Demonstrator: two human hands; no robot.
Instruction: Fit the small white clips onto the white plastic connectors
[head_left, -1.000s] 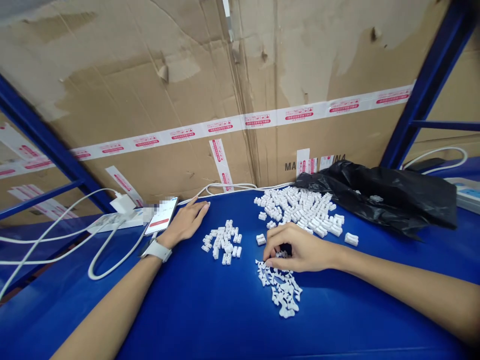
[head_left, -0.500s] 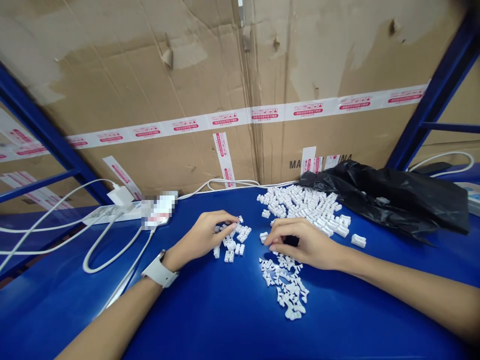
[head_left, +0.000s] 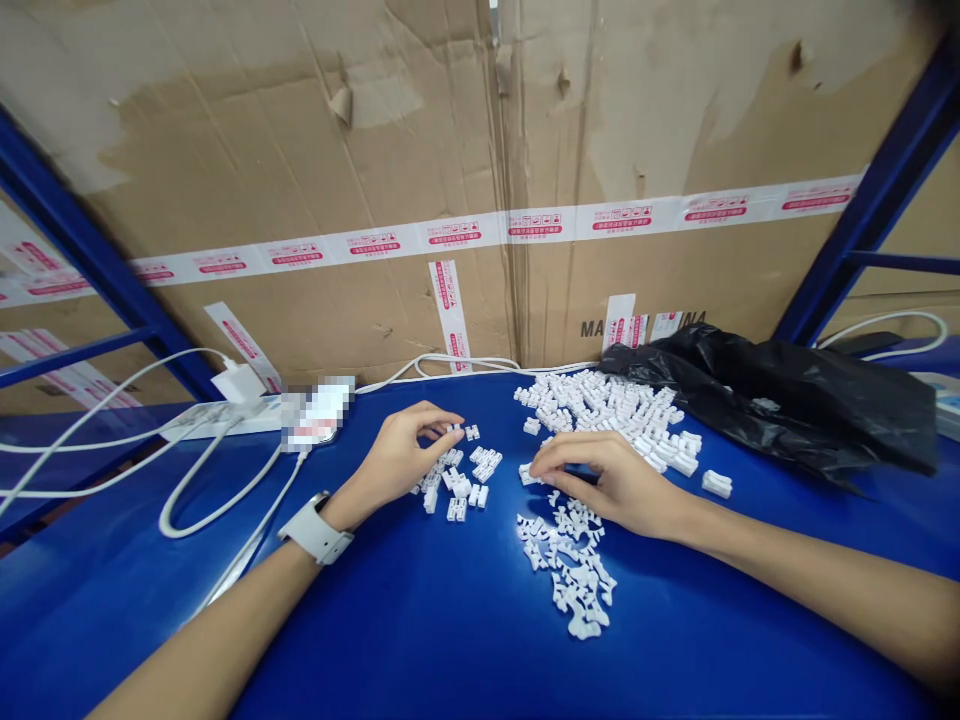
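Observation:
My left hand (head_left: 405, 455) is pinched over the left side of the blue table, with a small white wire connector (head_left: 453, 430) showing between thumb and fingertip. Another connector (head_left: 472, 432) lies just beyond the fingertips, and a loose group of connectors (head_left: 459, 484) lies below them. My right hand (head_left: 611, 480) is closed, its fingertips at a white wire connector (head_left: 526, 474); the fingers partly cover it. Behind that hand spreads a larger pile of white connectors (head_left: 600, 405). Small curved white pieces (head_left: 581, 575) lie scattered in front of it.
A black plastic bag (head_left: 780, 400) lies at the back right, near a single connector (head_left: 717, 484). At the left are a power strip (head_left: 202, 422), white cables (head_left: 169, 510) and a blurred phone (head_left: 319, 415). Taped cardboard boxes (head_left: 375, 170) and blue frame posts (head_left: 877, 190) stand behind.
My left hand has moved slightly left and away from me, uncovering more of the connectors below it. My right hand stays nearly in place, its fingertips drawn closer together.

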